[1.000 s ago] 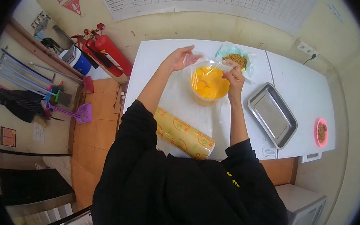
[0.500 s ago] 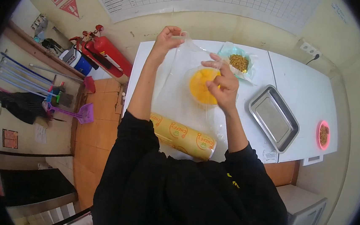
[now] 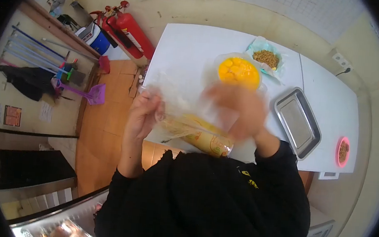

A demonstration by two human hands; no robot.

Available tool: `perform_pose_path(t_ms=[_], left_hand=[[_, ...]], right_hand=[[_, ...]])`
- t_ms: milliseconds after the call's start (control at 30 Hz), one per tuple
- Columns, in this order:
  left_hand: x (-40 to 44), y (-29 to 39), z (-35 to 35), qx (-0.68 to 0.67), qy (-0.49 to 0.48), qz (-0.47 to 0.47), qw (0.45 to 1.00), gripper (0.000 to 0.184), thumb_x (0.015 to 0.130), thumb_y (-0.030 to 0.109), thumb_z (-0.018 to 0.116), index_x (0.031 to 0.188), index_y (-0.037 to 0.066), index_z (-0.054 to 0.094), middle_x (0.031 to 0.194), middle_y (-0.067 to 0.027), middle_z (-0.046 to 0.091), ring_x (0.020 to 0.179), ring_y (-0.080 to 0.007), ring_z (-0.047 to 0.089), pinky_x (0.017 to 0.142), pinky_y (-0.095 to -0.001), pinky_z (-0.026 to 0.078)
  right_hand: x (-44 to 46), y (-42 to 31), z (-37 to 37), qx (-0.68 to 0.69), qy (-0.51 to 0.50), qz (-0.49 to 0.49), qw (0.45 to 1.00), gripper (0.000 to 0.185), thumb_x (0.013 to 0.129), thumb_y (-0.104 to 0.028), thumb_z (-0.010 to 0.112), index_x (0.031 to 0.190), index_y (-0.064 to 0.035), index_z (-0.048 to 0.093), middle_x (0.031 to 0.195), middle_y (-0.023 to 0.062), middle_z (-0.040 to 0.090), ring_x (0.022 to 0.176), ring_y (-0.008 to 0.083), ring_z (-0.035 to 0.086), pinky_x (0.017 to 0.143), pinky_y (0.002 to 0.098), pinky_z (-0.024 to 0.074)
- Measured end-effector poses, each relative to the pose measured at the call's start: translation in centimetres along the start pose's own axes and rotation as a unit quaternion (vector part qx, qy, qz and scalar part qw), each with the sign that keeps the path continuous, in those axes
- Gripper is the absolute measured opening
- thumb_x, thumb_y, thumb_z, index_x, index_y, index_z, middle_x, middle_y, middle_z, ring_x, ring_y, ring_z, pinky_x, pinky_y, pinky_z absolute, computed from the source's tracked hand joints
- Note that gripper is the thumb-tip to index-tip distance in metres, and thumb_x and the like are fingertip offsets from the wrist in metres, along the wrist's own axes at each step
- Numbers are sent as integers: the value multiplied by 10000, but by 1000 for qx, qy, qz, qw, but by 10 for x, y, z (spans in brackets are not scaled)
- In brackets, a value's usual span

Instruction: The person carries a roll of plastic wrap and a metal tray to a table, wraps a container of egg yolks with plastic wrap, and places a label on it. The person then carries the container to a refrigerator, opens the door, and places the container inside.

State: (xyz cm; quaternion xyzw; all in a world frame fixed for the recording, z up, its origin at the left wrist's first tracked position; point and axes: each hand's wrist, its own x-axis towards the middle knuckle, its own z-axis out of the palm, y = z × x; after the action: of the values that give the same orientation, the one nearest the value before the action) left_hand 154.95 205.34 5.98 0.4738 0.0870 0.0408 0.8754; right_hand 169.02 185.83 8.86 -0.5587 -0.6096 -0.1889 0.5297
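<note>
Clear plastic film (image 3: 177,100) stretches between my hands, over a yellow-printed roll (image 3: 208,140) near the table's front edge. My left hand (image 3: 145,110) is closed on the film's left side. My right hand (image 3: 239,111) is smeared by motion above the roll's right end, so its fingers cannot be made out. Beyond it stands a round container (image 3: 239,72) of yellow egg yolks, partly hidden by that hand.
Crumbly brown food (image 3: 266,58) lies in a paper-lined bowl at the back. A metal tray (image 3: 297,122) is on the right, with a pink dish (image 3: 342,152) farther right. Red fire extinguishers (image 3: 135,35) stand left of the white table (image 3: 191,43).
Both hands have come back from the yolk container toward my body and the roll, the left drawing film with it. The view has shifted, and the container is now uncovered by my hands' film.
</note>
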Motion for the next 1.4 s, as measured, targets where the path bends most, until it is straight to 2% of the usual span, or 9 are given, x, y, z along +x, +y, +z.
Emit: perform_pose_path(t_ms=[100,233,267,400,633,767,833,1033,1400], left_hand=[[-17,-5,5,-102,-9,67,993,136,844,170,496,929,65,487,695,-39,524,538,-94,463,490,-218,380],[-11,-6,23,-210,-25,86,974,177,874,232,441,928,66,475,688,-24,516,523,-82,457,475,-197,373],[-13,-7,27,-242,-61,87,964,189,883,241,421,929,65,471,693,-20,514,520,-76,458,472,-189,372],[-23,-16,40,-206,-55,88,973,204,895,238,389,962,62,469,719,-17,515,538,-68,470,485,-182,386],[-48,-5,39,-220,20,150,964,220,902,229,364,970,50,473,784,-23,531,586,-71,491,531,-199,417],[-40,6,34,-203,-35,159,965,175,895,226,393,910,81,491,746,-23,524,581,-82,478,517,-217,394],[-26,15,31,-187,147,139,961,179,891,248,407,886,94,499,701,-13,512,561,-88,445,498,-215,366],[15,50,16,-172,125,125,969,174,887,249,420,889,96,502,648,1,460,527,-82,383,450,-216,266],[34,53,31,-227,-173,-11,958,179,901,228,380,844,75,453,647,-11,386,502,-69,347,443,-186,280]], right_hand=[[-29,90,-48,-287,56,253,922,66,722,-113,609,712,-53,584,775,88,611,695,245,587,592,328,443],[-89,90,-27,-310,137,239,910,92,737,-102,609,700,-20,592,672,106,575,649,222,566,602,318,439],[-93,87,2,-210,122,114,963,118,679,-122,651,628,-82,552,673,104,570,610,253,540,559,344,414],[-66,91,141,69,-167,215,960,200,720,-229,581,702,-30,566,707,134,564,684,292,541,589,346,430],[-89,132,242,-84,-544,225,804,382,624,-379,604,754,-20,609,770,158,599,757,297,576,650,366,455],[-92,154,182,-92,-534,254,801,469,583,-443,614,776,-16,627,797,168,614,788,300,591,676,375,466],[-84,156,149,-154,-427,386,803,443,615,-443,621,810,-46,614,759,148,619,761,301,593,682,398,458],[-92,168,135,-220,-310,537,753,515,613,-452,629,840,10,595,818,177,608,797,308,584,699,383,457],[-185,107,96,-172,-120,640,739,549,692,-526,550,757,19,550,775,217,584,739,334,573,626,394,441]])
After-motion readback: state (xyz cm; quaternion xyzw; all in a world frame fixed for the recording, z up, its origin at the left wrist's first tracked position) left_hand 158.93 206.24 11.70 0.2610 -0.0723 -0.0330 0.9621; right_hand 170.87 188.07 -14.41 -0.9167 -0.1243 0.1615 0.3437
